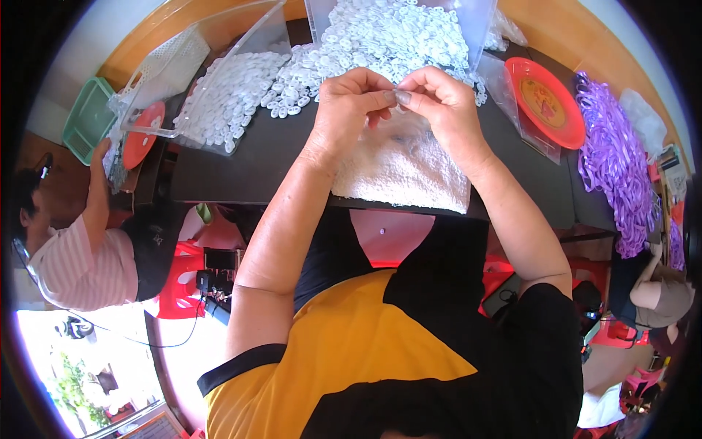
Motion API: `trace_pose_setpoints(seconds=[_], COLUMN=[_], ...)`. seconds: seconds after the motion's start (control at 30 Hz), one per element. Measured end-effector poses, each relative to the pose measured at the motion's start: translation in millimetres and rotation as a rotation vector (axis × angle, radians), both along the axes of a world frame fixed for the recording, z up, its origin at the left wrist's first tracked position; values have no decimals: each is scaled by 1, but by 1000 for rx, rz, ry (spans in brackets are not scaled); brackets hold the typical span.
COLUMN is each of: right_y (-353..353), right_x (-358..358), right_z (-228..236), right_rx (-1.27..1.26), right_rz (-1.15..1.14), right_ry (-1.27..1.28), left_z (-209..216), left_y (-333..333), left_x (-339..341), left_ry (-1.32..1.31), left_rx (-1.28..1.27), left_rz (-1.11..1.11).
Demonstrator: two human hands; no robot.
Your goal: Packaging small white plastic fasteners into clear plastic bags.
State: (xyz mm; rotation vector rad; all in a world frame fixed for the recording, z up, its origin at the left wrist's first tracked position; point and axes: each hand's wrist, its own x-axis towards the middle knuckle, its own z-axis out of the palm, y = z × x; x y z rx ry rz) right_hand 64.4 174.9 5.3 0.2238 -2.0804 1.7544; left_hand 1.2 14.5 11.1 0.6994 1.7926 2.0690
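Note:
My left hand (356,99) and my right hand (437,101) meet fingertip to fingertip over the dark table. Both are closed in a pinch, thumbs against fingers. Whatever lies between the fingertips is too small and covered to name. Beneath them a white terry towel (409,175) is spread at the table's near edge. Just beyond my hands lies a big heap of small white oval plastic pieces (395,36), each with holes. More of the same pieces (234,91) spill from a clear plastic bin (252,33) on the left.
At the right lie a red round tray (545,102) and a pile of purple ribbons (614,161). A green basket (88,121) and a red plate (144,135) are at the far left. One person (80,256) sits at the left, another (651,285) at the right.

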Motion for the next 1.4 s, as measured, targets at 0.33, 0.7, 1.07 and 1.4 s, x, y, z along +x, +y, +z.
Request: trace_pose_setpoints(seconds=[0.33,0.7,1.07,1.4], right_y=[-1,-4,0,1], right_x=[4,4,0,-1], right_z=[7,10,2,1], right_rx=[-192,-107,213,345], right_rz=[27,-63,-156,-188], right_ry=[-43,-58,64,117], left_z=[-1,-5,-4,-3], left_y=[6,8,9,9], left_x=[6,6,9,10], left_ry=[-179,-203,-137,-121], left_rx=[87,95,9,-31], left_rz=[-5,21,52,81])
